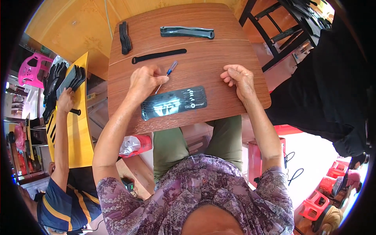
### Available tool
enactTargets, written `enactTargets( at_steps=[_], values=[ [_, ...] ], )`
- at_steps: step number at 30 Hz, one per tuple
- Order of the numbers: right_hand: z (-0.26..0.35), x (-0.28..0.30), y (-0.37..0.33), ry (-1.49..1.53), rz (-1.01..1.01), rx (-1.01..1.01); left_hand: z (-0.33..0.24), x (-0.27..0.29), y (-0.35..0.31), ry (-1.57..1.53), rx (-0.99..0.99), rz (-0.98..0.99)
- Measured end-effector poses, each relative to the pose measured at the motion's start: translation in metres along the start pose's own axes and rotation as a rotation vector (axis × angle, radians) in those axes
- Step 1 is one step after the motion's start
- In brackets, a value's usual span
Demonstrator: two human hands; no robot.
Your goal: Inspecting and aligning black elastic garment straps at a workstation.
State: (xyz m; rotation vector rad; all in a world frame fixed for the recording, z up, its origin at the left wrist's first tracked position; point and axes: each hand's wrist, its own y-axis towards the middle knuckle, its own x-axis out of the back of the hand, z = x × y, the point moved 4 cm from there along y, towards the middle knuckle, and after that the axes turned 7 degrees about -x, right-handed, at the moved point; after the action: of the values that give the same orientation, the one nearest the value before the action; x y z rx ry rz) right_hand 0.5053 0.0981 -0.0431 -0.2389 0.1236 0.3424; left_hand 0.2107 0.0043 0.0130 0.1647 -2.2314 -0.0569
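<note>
My left hand [145, 81] is over the table [215, 51] with its fingers curled. Its thumb crosses the thin metal shaft of a screwdriver [171, 68] with a clear blue handle, and the fingers seem closed on that shaft. Just below, a stack of glossy dark printed cards [174, 102] lies near the table's front edge. To the right, my right hand [239, 80] hovers at the tabletop, fingers loosely bent and apart, holding nothing. Beyond my left hand lies a single black strap [158, 56] with a slotted end.
At the far side are a bundle of black straps [125, 38] and a stack of grey-black straps [187, 32]. On the left, a co-worker's hand [65, 100] touches dark straps [73, 81] on a yellow board [78, 137]. Black cloth [321, 94] hangs to the right.
</note>
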Motion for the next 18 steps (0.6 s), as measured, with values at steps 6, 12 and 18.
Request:
enactTargets(
  at_steps=[6, 12, 18],
  values=[
    [-0.002, -0.003, 0.003, 0.004, 0.004, -0.012, 0.004, -0.034, 0.021, 0.299, -0.090, 0.086],
    [-0.005, 0.000, 0.001, -0.024, -0.029, -0.043, 0.003, -0.049, 0.036, 0.198, -0.351, -0.024],
    [-0.002, -0.006, 0.005, -0.067, 0.006, -0.049, 0.042, 0.012, 0.020, -0.093, -0.146, -0.179]
  ],
)
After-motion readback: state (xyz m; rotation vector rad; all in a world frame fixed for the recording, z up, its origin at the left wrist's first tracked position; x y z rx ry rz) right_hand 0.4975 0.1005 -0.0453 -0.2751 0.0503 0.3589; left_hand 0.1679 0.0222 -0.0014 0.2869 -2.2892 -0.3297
